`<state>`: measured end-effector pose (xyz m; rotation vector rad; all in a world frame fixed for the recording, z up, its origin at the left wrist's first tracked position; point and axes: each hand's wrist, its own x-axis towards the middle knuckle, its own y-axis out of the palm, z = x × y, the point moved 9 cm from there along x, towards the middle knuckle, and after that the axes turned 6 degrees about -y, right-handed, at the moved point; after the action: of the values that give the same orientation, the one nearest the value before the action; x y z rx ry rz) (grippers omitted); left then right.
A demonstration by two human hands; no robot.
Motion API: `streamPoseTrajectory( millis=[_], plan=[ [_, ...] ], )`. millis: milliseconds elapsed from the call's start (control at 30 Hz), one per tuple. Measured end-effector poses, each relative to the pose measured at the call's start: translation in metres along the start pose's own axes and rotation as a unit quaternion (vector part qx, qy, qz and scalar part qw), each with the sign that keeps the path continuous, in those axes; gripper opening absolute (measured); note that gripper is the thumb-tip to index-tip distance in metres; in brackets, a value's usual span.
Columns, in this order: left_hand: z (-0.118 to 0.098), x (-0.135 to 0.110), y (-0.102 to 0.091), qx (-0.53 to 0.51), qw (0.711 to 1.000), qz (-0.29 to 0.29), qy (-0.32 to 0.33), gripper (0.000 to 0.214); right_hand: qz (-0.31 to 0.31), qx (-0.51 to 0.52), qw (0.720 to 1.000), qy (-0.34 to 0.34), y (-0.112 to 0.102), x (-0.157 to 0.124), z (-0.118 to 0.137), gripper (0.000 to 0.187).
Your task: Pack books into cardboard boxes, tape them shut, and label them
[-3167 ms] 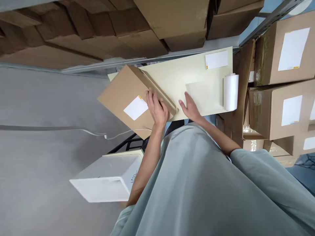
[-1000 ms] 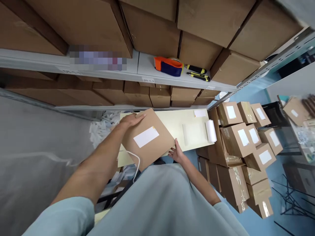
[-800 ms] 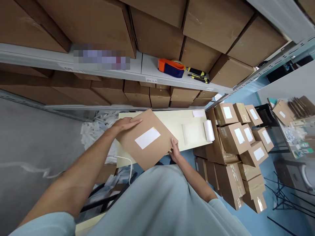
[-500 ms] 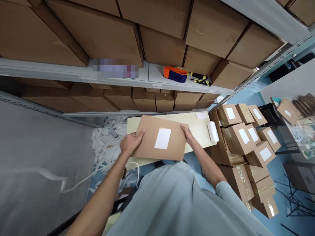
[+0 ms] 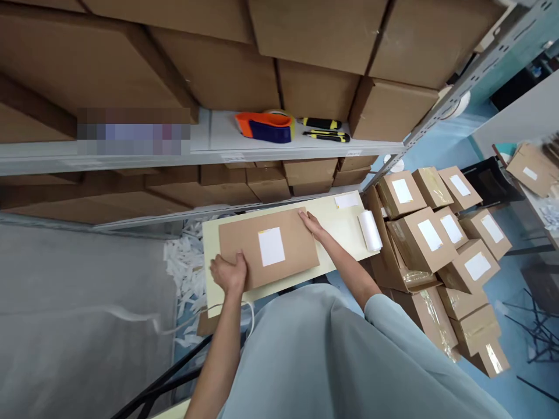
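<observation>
A brown cardboard box (image 5: pixel 236 238) with a white label (image 5: pixel 271 247) lies over a narrow pale-yellow table (image 5: pixel 345 244). My left hand (image 5: pixel 229 272) grips its near left corner, thumb on the top face and fingers at the edge. At the far right corner, my right hand (image 5: pixel 311 223) holds the box's edge, its fingers partly hidden. How thick the box is cannot be made out from above. A white roll (image 5: pixel 370 231) and a small white label sheet (image 5: pixel 346 200) rest on the table's right part.
Shelves of cardboard boxes (image 5: pixel 318 87) rise in front, with an orange-and-blue tape dispenser (image 5: pixel 266 128) and yellow-black cutters (image 5: pixel 323 123). Labelled boxes (image 5: pixel 421 238) are piled at the right. Paper strips (image 5: pixel 186 262) lie on the floor at the left, near a white cable (image 5: pixel 174 330).
The box has turned and moved down and away from my body onto the table. Both hands stay on it. My head view has shifted to the right.
</observation>
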<state>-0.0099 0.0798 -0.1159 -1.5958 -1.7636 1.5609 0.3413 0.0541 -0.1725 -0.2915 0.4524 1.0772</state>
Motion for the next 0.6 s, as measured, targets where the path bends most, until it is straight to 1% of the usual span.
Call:
streamPoseTrajectory(
  millis=[67, 100, 133, 167, 233, 300, 333, 400, 433, 500, 600],
  plan=[
    [-0.035, -0.015, 0.005, -0.039, 0.993, -0.067, 0.084, 0.080, -0.031, -0.040, 0.999, -0.010, -0.031, 0.005, -0.007, 0.084],
    [-0.055, -0.027, 0.011, -0.060, 0.985, -0.089, 0.133, 0.080, -0.053, -0.072, 0.996, -0.025, -0.052, 0.008, -0.006, 0.084],
    [-0.077, -0.039, 0.022, -0.077, 0.976, -0.096, 0.180, 0.078, -0.071, -0.107, 0.991, -0.045, -0.073, 0.012, -0.004, 0.084],
    [-0.098, -0.053, 0.037, -0.088, 0.968, -0.084, 0.220, 0.076, -0.086, -0.144, 0.984, -0.065, -0.095, 0.017, -0.001, 0.083],
    [-0.137, -0.083, 0.072, -0.106, 0.951, -0.037, 0.289, 0.072, -0.101, -0.200, 0.970, -0.089, -0.135, 0.032, 0.003, 0.078],
    [-0.169, -0.114, 0.105, -0.117, 0.932, 0.020, 0.343, 0.070, -0.094, -0.227, 0.965, -0.094, -0.164, 0.051, 0.002, 0.070],
    [-0.181, -0.128, 0.120, -0.119, 0.923, 0.047, 0.362, 0.069, -0.088, -0.231, 0.964, -0.094, -0.175, 0.061, 0.000, 0.065],
    [-0.196, -0.150, 0.142, -0.114, 0.911, 0.092, 0.386, 0.067, -0.065, -0.243, 0.963, -0.095, -0.186, 0.081, -0.004, 0.056],
    [-0.199, -0.158, 0.149, -0.110, 0.907, 0.107, 0.393, 0.066, -0.053, -0.252, 0.961, -0.096, -0.188, 0.089, -0.007, 0.052],
    [-0.201, -0.165, 0.157, -0.101, 0.905, 0.122, 0.396, 0.064, -0.033, -0.273, 0.957, -0.092, -0.188, 0.100, -0.015, 0.044],
    [-0.199, -0.163, 0.160, -0.090, 0.912, 0.121, 0.382, 0.062, -0.023, -0.313, 0.945, -0.093, -0.186, 0.107, -0.023, 0.036]
  ],
)
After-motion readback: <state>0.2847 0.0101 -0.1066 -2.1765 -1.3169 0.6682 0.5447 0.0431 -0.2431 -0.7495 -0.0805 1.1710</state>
